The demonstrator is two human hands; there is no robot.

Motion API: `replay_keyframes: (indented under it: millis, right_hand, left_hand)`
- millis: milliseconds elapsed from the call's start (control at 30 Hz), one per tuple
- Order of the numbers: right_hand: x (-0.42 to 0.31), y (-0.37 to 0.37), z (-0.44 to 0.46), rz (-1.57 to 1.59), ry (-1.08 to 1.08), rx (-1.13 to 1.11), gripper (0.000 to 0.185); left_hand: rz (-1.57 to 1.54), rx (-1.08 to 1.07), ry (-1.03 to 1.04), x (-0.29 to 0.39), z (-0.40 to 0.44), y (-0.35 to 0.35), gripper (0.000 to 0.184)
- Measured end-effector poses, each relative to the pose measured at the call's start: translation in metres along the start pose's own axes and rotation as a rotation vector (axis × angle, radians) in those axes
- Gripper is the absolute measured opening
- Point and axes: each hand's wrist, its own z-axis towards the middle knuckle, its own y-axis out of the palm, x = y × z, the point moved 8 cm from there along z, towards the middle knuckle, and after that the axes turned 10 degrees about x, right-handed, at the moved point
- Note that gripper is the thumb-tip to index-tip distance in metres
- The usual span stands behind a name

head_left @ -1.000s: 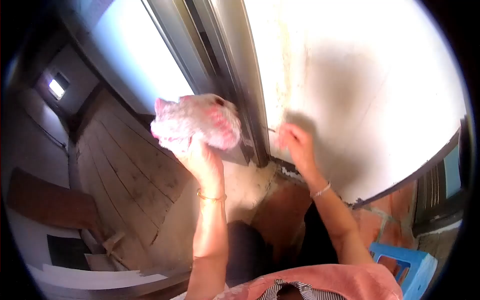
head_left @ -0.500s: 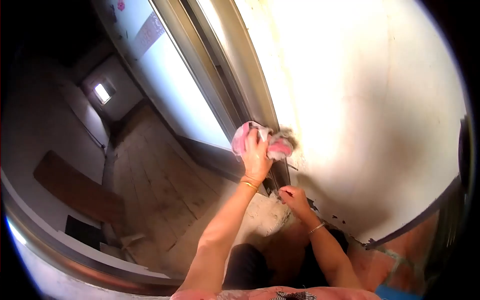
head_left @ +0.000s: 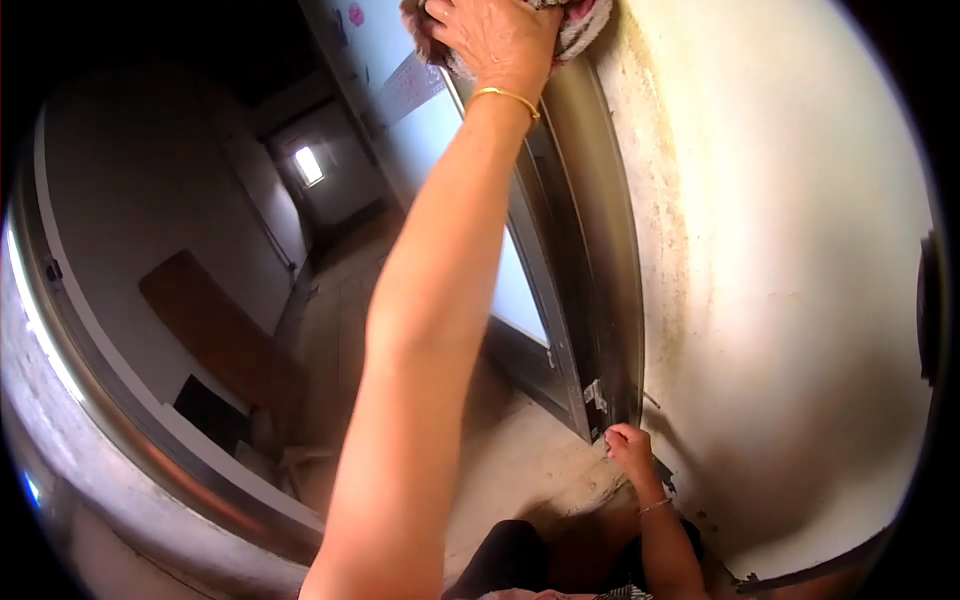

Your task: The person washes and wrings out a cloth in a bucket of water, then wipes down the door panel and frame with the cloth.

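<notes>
Two hands busy, one cloth between them; the left hand (head_left: 495,38) is up at twelve o'clock with its fingers spread over a bunched pink-and-white cloth (head_left: 584,32), gripping it under the palm; the right hand (head_left: 630,447) is between four and five o'clock, beside the foot of the metal door frame (head_left: 602,225), fingers curled in narrow with nothing visible in them. Can't tell if the cloth is actually touching the metal up there, the hand hides it and the picture edge cuts it off.

For a decent wipe, imo: keep the palm flat so the whole wad bears on the frame; follow its length in long strokes; fold to a clean face when it greys; tuck a corner into the grooves; and I'd mind the thin rod (head_left: 652,401) poking out of the wall (head_left: 790,240) just above the right hand, looks like a snag.

Versus half a second ago: the cloth was down near the middle, close above the right hand; now it's way up at the top edge, left arm stretched long; the view has shifted too, but the right hand's still by the frame's foot.
</notes>
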Motion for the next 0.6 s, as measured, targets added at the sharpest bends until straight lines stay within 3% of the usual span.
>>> replay_keyframes:
  millis: [67, 133, 167, 200, 300, 367, 400, 433, 500, 533, 567, 600]
  right_hand:
    - [-0.018, 0.003, -0.005, 0.032, 0.057, -0.067, 0.019]
    - [0.001, 0.012, 0.000, -0.001, -0.062, -0.036, 0.018]
    - [0.008, 0.012, -0.002, -0.025, -0.114, -0.019, 0.017]
    - [0.004, 0.013, -0.008, -0.050, -0.110, -0.042, 0.018]
    - [-0.019, 0.014, -0.020, -0.121, -0.153, -0.097, 0.019]
    - [-0.015, 0.007, -0.021, -0.172, -0.237, -0.085, 0.019]
    - [-0.036, -0.002, -0.028, -0.101, -0.137, -0.058, 0.018]
    - [-0.041, -0.005, -0.024, -0.126, -0.180, -0.046, 0.019]
    - [-0.035, -0.005, -0.024, -0.179, -0.237, -0.031, 0.020]
    - [-0.045, -0.007, -0.026, -0.135, -0.359, 0.021, 0.019]
    - [-0.061, -0.010, -0.032, -0.148, -0.337, 0.028, 0.017]
    - [-0.061, -0.006, -0.031, -0.150, -0.317, 0.004, 0.014]
  left_hand:
    - [-0.124, 0.184, 0.035, -0.010, -0.030, 0.000, 0.031]
    - [-0.234, -0.057, 0.068, -0.004, -0.074, -0.004, 0.063]
    - [-0.268, -0.046, 0.076, 0.000, -0.102, -0.021, 0.065]
    - [-0.324, -0.187, -0.040, -0.003, -0.126, -0.027, 0.069]
    - [-0.345, -0.259, -0.016, -0.006, -0.204, -0.053, 0.047]
    - [-0.393, -0.354, -0.006, -0.020, -0.225, -0.060, 0.044]
    - [-0.554, -0.369, -0.172, -0.031, -0.210, -0.062, 0.041]
    - [-0.713, -0.390, -0.334, -0.044, -0.193, -0.062, 0.038]
    - [-0.651, -0.261, -0.273, -0.066, -0.141, -0.056, 0.033]
    - [-0.486, -0.116, -0.054, -0.068, -0.100, -0.056, 0.036]
    - [-0.403, 0.097, 0.129, -0.070, -0.065, -0.055, 0.039]
    - [-0.290, 0.161, 0.131, -0.071, -0.030, -0.045, 0.039]
